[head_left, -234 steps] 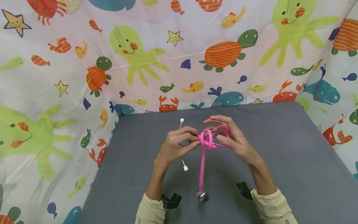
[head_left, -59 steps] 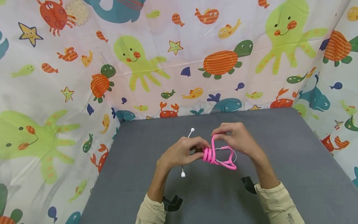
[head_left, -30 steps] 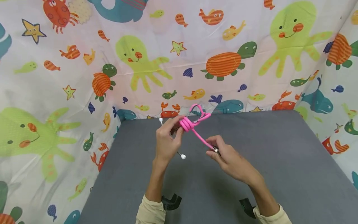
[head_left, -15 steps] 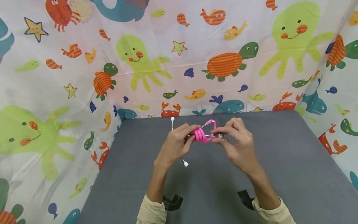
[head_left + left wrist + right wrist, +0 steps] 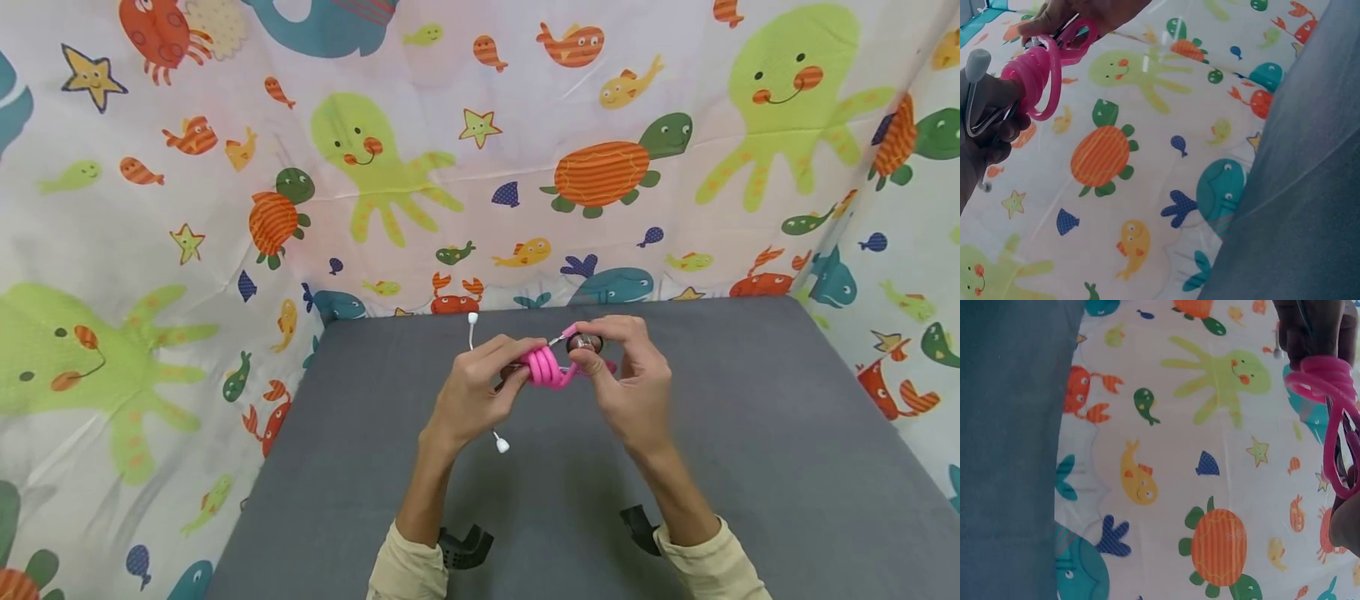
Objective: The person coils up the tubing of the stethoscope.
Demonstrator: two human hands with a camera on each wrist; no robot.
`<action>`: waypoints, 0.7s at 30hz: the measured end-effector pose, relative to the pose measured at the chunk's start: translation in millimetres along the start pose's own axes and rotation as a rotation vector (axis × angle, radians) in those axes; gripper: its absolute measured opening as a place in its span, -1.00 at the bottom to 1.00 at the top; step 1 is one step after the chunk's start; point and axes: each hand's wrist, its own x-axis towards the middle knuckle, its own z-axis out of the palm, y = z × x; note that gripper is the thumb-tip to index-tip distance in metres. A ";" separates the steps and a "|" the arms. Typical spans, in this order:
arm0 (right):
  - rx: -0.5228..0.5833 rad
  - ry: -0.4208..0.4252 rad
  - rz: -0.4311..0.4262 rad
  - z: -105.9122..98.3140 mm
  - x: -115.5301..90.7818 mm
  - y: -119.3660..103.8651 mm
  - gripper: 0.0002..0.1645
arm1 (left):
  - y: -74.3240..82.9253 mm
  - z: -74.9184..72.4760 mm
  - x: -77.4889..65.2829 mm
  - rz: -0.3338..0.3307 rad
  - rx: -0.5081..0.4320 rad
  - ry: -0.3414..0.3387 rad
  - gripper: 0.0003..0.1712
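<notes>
Stethoscope (image 5: 551,371) is being held above grey table (image 5: 337,467), pink tube (image 5: 1032,69) lying coiled round metal frame (image 5: 556,340). Left hand (image 5: 474,393) is gripping coiled part; right hand (image 5: 636,379) is pinching chestpiece (image 5: 585,342) beside loop (image 5: 1331,445). Tucking is probably going on — next move is perhaps requiring chestpiece guided through loop.

Here's the left sleeve (image 5: 407,568), pale beige, softly creased; jutting from its right, a notched black wrist mount (image 5: 467,548). Farther right comes a matching right sleeve (image 5: 712,568), an angular black piece (image 5: 638,528) facing the left sleeve. Left hand (image 5: 480,387), right hand (image 5: 636,385): both bare.
</notes>
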 end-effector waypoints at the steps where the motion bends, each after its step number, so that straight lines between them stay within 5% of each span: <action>1: 0.007 -0.001 0.007 0.7 -0.6 0.8 -0.60 | -0.2 0.4 -0.3 0.006 0.001 0.009 -0.61; 5: 0.016 -0.078 0.124 -1.6 -1.3 0.7 -0.56 | -0.6 2.1 -1.1 0.047 0.032 0.040 -0.59; 8: 0.121 -0.193 0.320 -8.5 2.1 -1.5 -0.39 | -1.2 3.5 -3.0 0.103 0.063 0.057 -0.58; 12: 0.226 -0.282 0.591 -19.3 11.0 -4.8 -0.42 | -1.9 5.3 -4.5 0.184 0.110 0.068 -0.58; 16: 0.079 -0.313 0.669 -21.4 15.8 -8.4 -0.58 | -2.1 5.7 -3.2 0.221 0.176 0.066 -0.59; 21: -0.128 -0.237 0.680 -16.2 14.7 -9.0 -0.51 | -0.9 5.7 0.3 0.253 0.247 0.027 -0.59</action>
